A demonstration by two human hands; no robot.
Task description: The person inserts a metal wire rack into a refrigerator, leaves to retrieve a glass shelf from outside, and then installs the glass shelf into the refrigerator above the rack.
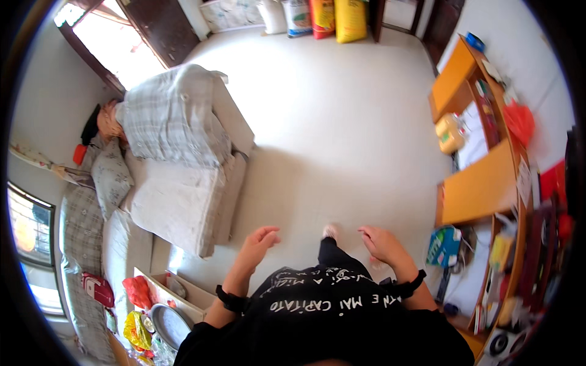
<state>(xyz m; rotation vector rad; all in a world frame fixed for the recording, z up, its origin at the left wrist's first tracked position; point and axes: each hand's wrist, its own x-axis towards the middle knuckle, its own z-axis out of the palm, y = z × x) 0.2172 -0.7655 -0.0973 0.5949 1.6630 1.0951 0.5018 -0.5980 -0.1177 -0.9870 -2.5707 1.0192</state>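
Person point(317, 317) in a white-lettered black T-shirt point(342, 332) is standing over a pale floor point(342, 134). The left hand point(257, 244) is hovering empty with half-curled fingers; the right hand point(379, 243) is also hovering, loosely bent and empty. Beyond the left hand, a sofa point(171, 189) is extending leftward, its off-white seat showing a rumpled edge and its raised end wearing a grey plaid cover point(174, 116). Rightward, an orange-brown wooden cabinet point(482, 183) is lining the wall, a green-and-blue package point(444, 247) sitting at its near compartment. Farthest off, plump sacks point(351, 21) are standing in a row.
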